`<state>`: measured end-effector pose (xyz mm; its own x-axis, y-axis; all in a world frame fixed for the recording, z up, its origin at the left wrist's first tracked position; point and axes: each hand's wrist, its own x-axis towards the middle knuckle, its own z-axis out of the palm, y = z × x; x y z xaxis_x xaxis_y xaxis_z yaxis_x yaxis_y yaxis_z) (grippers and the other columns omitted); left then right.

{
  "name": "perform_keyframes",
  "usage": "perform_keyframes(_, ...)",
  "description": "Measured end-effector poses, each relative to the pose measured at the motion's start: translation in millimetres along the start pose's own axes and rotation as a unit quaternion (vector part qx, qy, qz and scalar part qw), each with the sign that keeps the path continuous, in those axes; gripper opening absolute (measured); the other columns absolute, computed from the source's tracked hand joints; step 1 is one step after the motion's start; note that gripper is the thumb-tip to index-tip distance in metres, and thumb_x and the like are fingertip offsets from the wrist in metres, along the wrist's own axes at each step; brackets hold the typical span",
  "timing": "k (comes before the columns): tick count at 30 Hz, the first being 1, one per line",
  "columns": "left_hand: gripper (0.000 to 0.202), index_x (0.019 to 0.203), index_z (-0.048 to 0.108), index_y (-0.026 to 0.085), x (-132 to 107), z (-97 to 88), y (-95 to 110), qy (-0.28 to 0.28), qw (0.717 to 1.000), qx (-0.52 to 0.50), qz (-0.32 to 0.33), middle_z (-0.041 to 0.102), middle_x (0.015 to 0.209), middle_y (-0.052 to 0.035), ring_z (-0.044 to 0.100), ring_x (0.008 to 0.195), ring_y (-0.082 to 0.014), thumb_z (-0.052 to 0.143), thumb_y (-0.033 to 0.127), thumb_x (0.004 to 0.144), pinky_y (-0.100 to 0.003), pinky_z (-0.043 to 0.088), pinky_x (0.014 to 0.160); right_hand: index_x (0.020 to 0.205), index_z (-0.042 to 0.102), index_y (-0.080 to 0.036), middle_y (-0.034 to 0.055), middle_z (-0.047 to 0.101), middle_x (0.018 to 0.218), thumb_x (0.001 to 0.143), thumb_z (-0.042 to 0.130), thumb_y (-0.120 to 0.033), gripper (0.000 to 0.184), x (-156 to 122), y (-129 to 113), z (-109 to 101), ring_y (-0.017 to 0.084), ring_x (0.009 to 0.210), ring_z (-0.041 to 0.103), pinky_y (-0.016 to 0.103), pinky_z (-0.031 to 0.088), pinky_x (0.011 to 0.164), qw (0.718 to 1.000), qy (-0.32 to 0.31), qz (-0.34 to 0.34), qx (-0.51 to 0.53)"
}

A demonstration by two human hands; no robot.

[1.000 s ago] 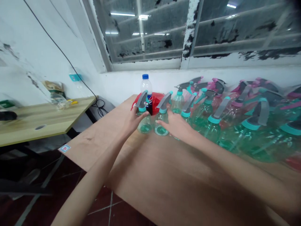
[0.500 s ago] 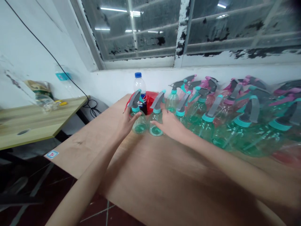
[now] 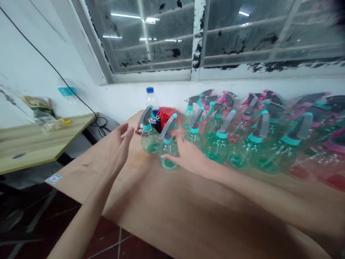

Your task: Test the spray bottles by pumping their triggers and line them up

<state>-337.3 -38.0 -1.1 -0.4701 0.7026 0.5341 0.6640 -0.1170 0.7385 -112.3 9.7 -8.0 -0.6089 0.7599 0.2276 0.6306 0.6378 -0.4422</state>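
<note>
My right hand [image 3: 187, 153] is wrapped round the side of a clear green spray bottle [image 3: 168, 154], its thumb across the front and its fingers partly hidden behind. This bottle has a grey trigger head and a turquoise collar, and it tilts slightly. My left hand [image 3: 120, 145] is open in the air, fingers apart, left of a second green spray bottle [image 3: 150, 140] that stands on its own. Just beyond my right hand, another green spray bottle [image 3: 193, 135] begins a dense group of several green and pink ones.
Behind the spray bottles stand a blue-capped Pepsi bottle [image 3: 151, 99] and a red bag [image 3: 167, 114] near the wall. The wooden table [image 3: 140, 205] ends at the left, where a lower yellowish desk [image 3: 40, 140] holds a bag. A black cable [image 3: 48, 59] hangs along the wall.
My left hand has come off the leftmost green spray bottle and moved left. The bottle at my right hand has come nearer to me. The view has shifted slightly right.
</note>
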Motion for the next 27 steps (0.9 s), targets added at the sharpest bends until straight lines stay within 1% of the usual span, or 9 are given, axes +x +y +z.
perform_keyframes(3, 0.040, 0.114, 0.057, 0.019, -31.9, -12.2, 20.2, 0.005, 1.000, -0.002, 0.031, 0.064, 0.120, -0.0101, 0.057, 0.118, -0.0283, 0.047, 0.050, 0.092, -0.044, 0.044, 0.102, 0.128, 0.044, -0.011, 0.0190, 0.064, 0.113, 0.085, 0.058, -0.060, 0.067, -28.3, 3.4, -3.2, 0.035, 0.089, 0.068, 0.038, 0.049, 0.064, 1.000, 0.007, -0.011, -0.016)
perform_keyframes(5, 0.033, 0.107, 0.060, 0.021, -54.0, -12.2, 35.0, -0.072, 0.994, 0.030, 0.079, 0.068, 0.110, -0.0064, 0.061, 0.110, -0.0271, 0.054, 0.048, 0.088, -0.043, 0.046, 0.100, 0.126, 0.046, -0.013, 0.0171, 0.063, 0.116, 0.082, 0.058, -0.064, 0.069, -49.7, 7.9, -6.4, 0.035, 0.092, 0.068, 0.040, 0.050, 0.066, 0.999, 0.025, -0.016, -0.020)
perform_keyframes(8, 0.033, 0.112, 0.058, 0.024, -80.4, -0.5, 56.4, -0.169, 0.965, 0.090, 0.179, 0.066, 0.113, -0.0065, 0.061, 0.109, -0.0280, 0.060, 0.043, 0.085, -0.046, 0.047, 0.098, 0.123, 0.049, -0.014, 0.0143, 0.065, 0.110, 0.077, 0.060, -0.069, 0.072, -81.4, 16.7, -14.9, 0.035, 0.088, 0.068, 0.041, 0.051, 0.065, 0.999, 0.040, -0.027, -0.025)
perform_keyframes(10, 0.044, 0.123, 0.052, 0.025, -91.3, 14.3, 70.8, -0.240, 0.948, 0.059, 0.203, 0.063, 0.122, -0.0081, 0.060, 0.113, -0.0294, 0.062, 0.042, 0.084, -0.049, 0.047, 0.099, 0.119, 0.052, -0.016, 0.0119, 0.066, 0.105, 0.075, 0.062, -0.069, 0.070, -100.3, 23.0, -23.3, 0.034, 0.086, 0.069, 0.041, 0.051, 0.063, 0.998, 0.038, -0.032, -0.028)
perform_keyframes(13, 0.063, 0.134, 0.041, 0.028, -101.3, 43.9, 97.9, -0.322, 0.929, -0.021, 0.183, 0.058, 0.132, -0.0089, 0.057, 0.120, -0.0314, 0.067, 0.043, 0.079, -0.052, 0.047, 0.100, 0.115, 0.054, -0.017, 0.0085, 0.067, 0.101, 0.071, 0.065, -0.070, 0.070, -123.3, 33.8, -38.2, 0.032, 0.081, 0.069, 0.039, 0.050, 0.058, 0.998, 0.029, -0.041, -0.039)
perform_keyframes(16, 0.064, 0.131, 0.042, 0.025, -110.0, 76.4, 132.1, -0.365, 0.913, -0.088, 0.163, 0.062, 0.125, -0.0086, 0.062, 0.111, -0.0295, 0.071, 0.039, 0.076, -0.046, 0.053, 0.093, 0.111, 0.056, -0.018, 0.0074, 0.067, 0.101, 0.068, 0.065, -0.074, 0.071, -140.6, 48.4, -52.5, 0.030, 0.077, 0.068, 0.038, 0.049, 0.053, 0.997, 0.022, -0.047, -0.061)
perform_keyframes(21, 0.033, 0.114, 0.049, 0.022, -126.1, 124.5, 177.0, -0.389, 0.895, -0.175, 0.131, 0.065, 0.112, -0.0061, 0.066, 0.088, -0.0193, 0.061, 0.029, 0.084, -0.037, 0.055, 0.082, 0.108, 0.060, -0.018, 0.0080, 0.067, 0.102, 0.067, 0.065, -0.074, 0.069, -164.1, 78.8, -71.2, 0.029, 0.084, 0.067, 0.040, 0.054, 0.064, 0.996, 0.050, -0.037, -0.061)
perform_keyframes(25, 0.031, 0.112, 0.048, 0.021, -136.6, 154.0, 190.2, -0.388, 0.888, -0.215, 0.123, 0.061, 0.111, -0.0052, 0.062, 0.093, -0.0192, 0.056, 0.019, 0.082, -0.039, 0.052, 0.089, 0.104, 0.061, -0.015, 0.0114, 0.067, 0.104, 0.067, 0.064, -0.076, 0.071, -178.9, 100.3, -81.0, 0.030, 0.095, 0.064, 0.044, 0.056, 0.074, 0.995, 0.085, -0.016, -0.055)
perform_keyframes(27, 0.031, 0.112, 0.047, 0.022, -140.5, 165.5, 194.4, -0.394, 0.880, -0.233, 0.124, 0.060, 0.114, -0.0053, 0.061, 0.088, -0.0172, 0.054, 0.018, 0.081, -0.039, 0.051, 0.089, 0.104, 0.061, -0.014, 0.0126, 0.067, 0.106, 0.069, 0.061, -0.076, 0.072, -184.7, 112.5, -82.3, 0.030, 0.099, 0.063, 0.045, 0.056, 0.078, 0.995, 0.089, -0.025, -0.047)
